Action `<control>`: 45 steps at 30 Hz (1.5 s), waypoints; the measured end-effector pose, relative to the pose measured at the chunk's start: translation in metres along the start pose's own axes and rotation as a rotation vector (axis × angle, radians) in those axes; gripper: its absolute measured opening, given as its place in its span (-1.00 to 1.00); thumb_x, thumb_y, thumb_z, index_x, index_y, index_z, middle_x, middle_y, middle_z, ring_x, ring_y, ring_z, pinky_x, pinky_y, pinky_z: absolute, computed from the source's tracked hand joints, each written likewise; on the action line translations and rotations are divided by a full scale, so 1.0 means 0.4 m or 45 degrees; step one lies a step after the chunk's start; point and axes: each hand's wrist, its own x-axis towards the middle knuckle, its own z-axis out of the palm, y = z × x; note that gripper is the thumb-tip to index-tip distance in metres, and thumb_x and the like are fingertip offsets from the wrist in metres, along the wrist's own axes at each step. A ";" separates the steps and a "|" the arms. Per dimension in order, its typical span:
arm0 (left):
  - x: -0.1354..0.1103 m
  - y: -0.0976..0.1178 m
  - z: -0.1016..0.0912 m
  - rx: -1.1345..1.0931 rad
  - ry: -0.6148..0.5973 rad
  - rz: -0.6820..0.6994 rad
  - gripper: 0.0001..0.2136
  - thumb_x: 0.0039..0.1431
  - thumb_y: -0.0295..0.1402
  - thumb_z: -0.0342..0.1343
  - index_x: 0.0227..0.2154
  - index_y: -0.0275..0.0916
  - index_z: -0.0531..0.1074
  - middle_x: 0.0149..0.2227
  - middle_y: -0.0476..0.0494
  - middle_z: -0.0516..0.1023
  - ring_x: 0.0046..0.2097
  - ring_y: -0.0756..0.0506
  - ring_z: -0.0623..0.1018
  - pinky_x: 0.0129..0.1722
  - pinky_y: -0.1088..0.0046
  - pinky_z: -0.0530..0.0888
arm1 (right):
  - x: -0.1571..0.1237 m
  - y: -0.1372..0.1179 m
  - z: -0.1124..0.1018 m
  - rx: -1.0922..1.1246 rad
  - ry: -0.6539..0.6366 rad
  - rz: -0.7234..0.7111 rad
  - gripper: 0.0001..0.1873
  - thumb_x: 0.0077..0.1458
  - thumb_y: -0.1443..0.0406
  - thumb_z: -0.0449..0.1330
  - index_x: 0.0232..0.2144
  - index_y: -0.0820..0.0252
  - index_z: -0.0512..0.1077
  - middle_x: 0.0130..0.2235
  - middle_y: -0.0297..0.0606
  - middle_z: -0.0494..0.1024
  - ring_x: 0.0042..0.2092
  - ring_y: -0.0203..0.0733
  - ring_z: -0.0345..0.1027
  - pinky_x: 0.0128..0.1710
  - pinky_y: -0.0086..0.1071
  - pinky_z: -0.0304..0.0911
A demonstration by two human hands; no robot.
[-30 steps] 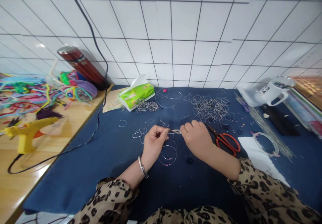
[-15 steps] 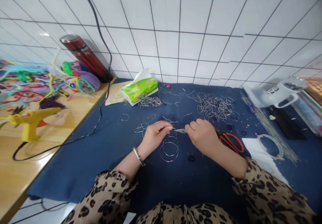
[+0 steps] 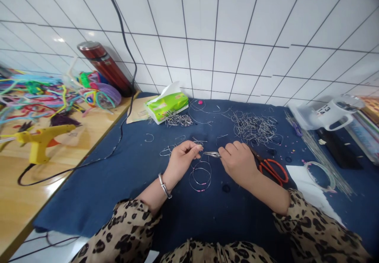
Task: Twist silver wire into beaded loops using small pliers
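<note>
My left hand (image 3: 180, 161) is closed in a pinch on a thin silver wire, at the top of wire loops (image 3: 200, 175) strung with small pink beads that lie on the blue cloth (image 3: 118, 184). My right hand (image 3: 239, 161) is closed round small pliers (image 3: 213, 154), whose metal tip points left toward the left fingertips. The pliers' handles are hidden in the fist. Both hands rest low over the cloth, a few centimetres apart.
Orange-handled scissors (image 3: 274, 169) lie right of my right hand. A heap of bent wires (image 3: 254, 127) sits behind, with a green tissue pack (image 3: 166, 106), a red flask (image 3: 104, 68), a yellow glue gun (image 3: 41, 138), coloured pipe cleaners (image 3: 44, 97) and a white mug (image 3: 334, 113).
The view has shifted a little. Both hands stay together over the wire loops, the pliers' tip still at the left fingertips.
</note>
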 end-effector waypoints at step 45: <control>-0.007 -0.001 0.014 -0.005 -0.109 -0.007 -0.80 0.11 -0.22 0.06 -0.42 -0.26 0.43 -0.57 -0.01 0.45 -0.50 0.03 0.41 -0.44 0.53 0.32 | 0.000 0.010 0.012 -0.018 -0.002 -0.037 -0.85 0.11 0.40 0.02 -0.38 0.20 0.40 -0.46 -0.27 0.30 -0.33 -0.21 0.00 -0.36 -0.29 -0.17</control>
